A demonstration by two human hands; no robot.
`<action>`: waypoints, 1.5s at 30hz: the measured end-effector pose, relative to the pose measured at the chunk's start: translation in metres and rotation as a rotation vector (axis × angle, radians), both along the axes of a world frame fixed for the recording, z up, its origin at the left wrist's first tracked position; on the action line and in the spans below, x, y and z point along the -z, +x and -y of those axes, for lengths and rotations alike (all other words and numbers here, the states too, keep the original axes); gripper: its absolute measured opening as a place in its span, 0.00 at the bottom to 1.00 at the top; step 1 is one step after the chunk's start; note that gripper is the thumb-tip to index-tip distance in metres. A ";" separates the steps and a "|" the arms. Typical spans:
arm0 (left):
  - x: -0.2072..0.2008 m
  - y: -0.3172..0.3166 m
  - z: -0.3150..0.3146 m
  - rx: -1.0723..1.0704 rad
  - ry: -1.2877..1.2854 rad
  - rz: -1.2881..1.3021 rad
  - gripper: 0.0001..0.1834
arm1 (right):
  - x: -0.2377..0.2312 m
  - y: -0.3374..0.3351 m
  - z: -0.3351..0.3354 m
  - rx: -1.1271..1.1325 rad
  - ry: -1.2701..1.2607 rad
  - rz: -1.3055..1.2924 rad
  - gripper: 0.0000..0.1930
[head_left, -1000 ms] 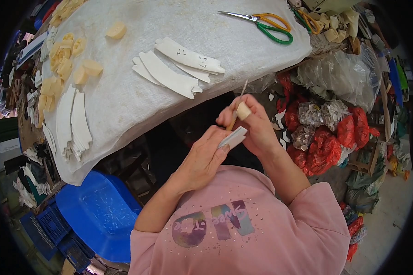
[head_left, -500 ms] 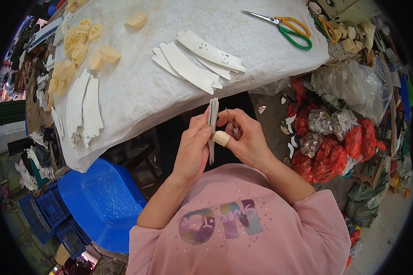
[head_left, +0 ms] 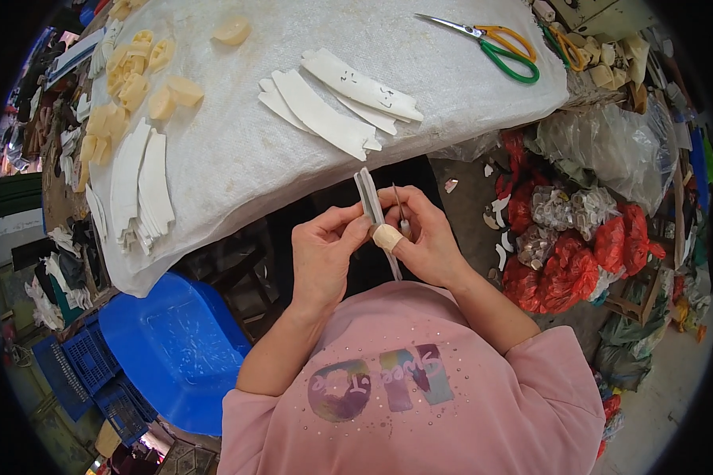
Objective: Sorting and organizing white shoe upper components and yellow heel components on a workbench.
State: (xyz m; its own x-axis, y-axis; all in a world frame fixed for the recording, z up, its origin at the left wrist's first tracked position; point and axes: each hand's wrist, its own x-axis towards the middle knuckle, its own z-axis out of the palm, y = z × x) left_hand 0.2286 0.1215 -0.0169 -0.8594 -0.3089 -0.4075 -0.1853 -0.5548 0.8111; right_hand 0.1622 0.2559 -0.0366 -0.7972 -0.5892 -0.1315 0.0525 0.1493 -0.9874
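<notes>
Between the fingers and thumb of my left hand (head_left: 322, 255) is a thin stack of white strips (head_left: 365, 190), held upright with its layers slightly fanned apart near the top. My right hand (head_left: 432, 245) pinches the stack's other side, its thumb wrapped in tan tape. A small thin-bladed tool (head_left: 405, 228) also sits in my right hand, blade pointing up; its exact kind is unclear. Beyond my hands, on the covered table, lie more curved white strips (head_left: 318, 111), one bearing dark marks. Scissors (head_left: 505, 57) with orange and green handles rest at the far right.
White sheeting covers the table (head_left: 230, 182). Yellowish curled pieces (head_left: 131, 63) and more white strips (head_left: 157, 182) lie at its left. A blue plastic tub (head_left: 174, 348) stands lower left by blue crates (head_left: 95, 360). Red plastic bags (head_left: 566, 265) pile up at right.
The stack has tilted, its top going left and its lower end right, and its layers have spread. My left fingers have shifted along it. The tool stays in my right hand.
</notes>
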 end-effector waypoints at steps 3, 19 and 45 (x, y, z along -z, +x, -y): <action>0.000 -0.001 0.001 0.033 -0.153 0.035 0.10 | -0.002 -0.003 -0.003 -0.002 -0.044 0.044 0.17; -0.004 -0.004 -0.006 -0.059 -0.115 0.022 0.07 | -0.005 -0.007 -0.009 0.009 0.019 0.135 0.10; -0.001 0.003 -0.016 0.183 -0.532 0.089 0.21 | -0.002 -0.007 -0.027 -0.065 -0.021 0.398 0.10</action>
State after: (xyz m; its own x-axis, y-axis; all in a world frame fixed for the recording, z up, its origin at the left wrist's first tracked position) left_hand 0.2317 0.1375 -0.0158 -0.8877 -0.3409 -0.3095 -0.3200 -0.0267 0.9471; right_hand 0.1550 0.2834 -0.0351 -0.6471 -0.6429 -0.4099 0.4229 0.1448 -0.8945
